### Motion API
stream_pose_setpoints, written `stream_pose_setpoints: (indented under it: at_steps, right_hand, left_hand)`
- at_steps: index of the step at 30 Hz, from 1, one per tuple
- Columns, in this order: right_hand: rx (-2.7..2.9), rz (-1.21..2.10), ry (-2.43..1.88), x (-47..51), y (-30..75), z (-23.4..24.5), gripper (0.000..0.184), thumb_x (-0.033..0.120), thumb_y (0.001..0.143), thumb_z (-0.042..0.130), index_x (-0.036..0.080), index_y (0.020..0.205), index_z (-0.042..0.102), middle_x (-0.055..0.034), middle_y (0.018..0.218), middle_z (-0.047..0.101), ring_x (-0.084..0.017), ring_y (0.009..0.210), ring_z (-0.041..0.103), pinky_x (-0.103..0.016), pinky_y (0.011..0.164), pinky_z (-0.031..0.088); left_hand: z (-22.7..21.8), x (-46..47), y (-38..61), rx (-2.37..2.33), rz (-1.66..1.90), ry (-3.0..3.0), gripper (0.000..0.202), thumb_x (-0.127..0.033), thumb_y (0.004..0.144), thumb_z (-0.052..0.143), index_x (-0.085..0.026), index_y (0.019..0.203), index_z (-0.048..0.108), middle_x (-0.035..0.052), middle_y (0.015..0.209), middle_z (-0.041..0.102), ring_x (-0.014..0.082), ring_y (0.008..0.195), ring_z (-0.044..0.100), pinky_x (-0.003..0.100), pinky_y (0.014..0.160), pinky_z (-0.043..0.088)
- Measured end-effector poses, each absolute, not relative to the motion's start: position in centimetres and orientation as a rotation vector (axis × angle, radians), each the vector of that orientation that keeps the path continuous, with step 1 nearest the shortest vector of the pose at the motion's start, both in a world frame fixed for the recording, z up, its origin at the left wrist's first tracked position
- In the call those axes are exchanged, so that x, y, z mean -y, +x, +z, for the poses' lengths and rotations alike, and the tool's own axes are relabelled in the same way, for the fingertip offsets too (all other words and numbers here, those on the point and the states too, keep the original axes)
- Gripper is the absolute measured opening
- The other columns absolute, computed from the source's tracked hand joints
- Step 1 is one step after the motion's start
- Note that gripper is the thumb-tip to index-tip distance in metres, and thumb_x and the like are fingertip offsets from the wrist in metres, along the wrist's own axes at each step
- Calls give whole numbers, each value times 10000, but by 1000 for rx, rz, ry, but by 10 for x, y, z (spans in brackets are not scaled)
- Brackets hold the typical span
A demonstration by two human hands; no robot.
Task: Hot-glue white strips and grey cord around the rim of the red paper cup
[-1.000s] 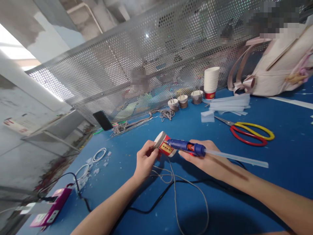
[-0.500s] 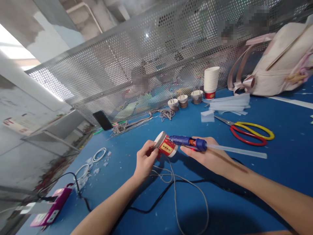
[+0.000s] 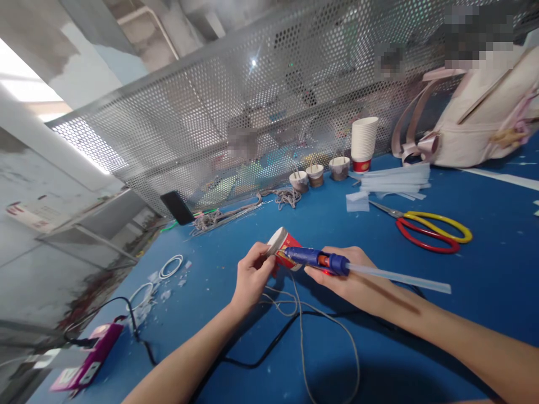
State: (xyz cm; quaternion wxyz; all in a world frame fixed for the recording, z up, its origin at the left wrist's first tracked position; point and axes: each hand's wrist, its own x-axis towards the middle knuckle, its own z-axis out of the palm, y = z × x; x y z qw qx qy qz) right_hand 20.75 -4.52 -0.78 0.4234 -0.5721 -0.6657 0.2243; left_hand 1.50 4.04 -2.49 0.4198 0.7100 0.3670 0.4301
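My left hand point(image 3: 251, 275) grips a red and white paper cup point(image 3: 293, 242), tilted on its side, with grey cord wound round it near the fingers. In my right hand point(image 3: 349, 278) is a blue glue gun point(image 3: 305, 256), a long clear glue stick point(image 3: 404, 279) poking out of its back. The gun's nozzle points at the cup's side by the cord; whether they touch I cannot tell. From the cup a loose grey cord point(image 3: 301, 336) hangs and loops over the blue table point(image 3: 197, 342). My right fingers partly hide behind the gun.
Scissors point(image 3: 429, 229) with red and yellow handles lie at the right. Behind are glue sticks point(image 3: 396, 178), stacked paper cups point(image 3: 364, 143), several cord-wrapped cups point(image 3: 339, 168) and a backpack point(image 3: 475, 129). A phone point(image 3: 177, 207) leans on the mesh panel point(image 3: 177, 123); a pink power strip point(image 3: 90, 356) sits left.
My right hand has brought the glue gun a little left and down, its nozzle now over the cup's side by the cord. The left hand and cup have barely shifted.
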Motion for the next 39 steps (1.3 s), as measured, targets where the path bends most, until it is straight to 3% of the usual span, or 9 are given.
stream_pose_setpoints:
  at_steps: [8,19,39]
  right_hand:
    - [1702,500,-1417,46,206,-10,277,381,823,542,187,625,552,17,553,561,-99,475,430,-224,495,322]
    - [1491,805,-1439,40,224,4,294,430,819,526,194,696,651,24,539,550,-112,482,441,-229,452,343]
    - [1672,630,-1441,47,205,-4,258,387,798,547,175,669,617,2,584,608,-112,503,469,-230,501,349]
  left_hand:
    - [-22,-39,17,-927,1072,1759,82,-228,766,577,-159,741,614,-33,664,529,78,492,507,205,488,441]
    - [-25,-41,14,-883,1100,1729,74,-186,751,572,-163,721,636,-26,685,525,85,514,500,210,464,429]
    - [-20,-36,18,-947,1071,1758,95,-246,764,584,-166,730,620,-33,660,527,81,499,501,208,493,449]
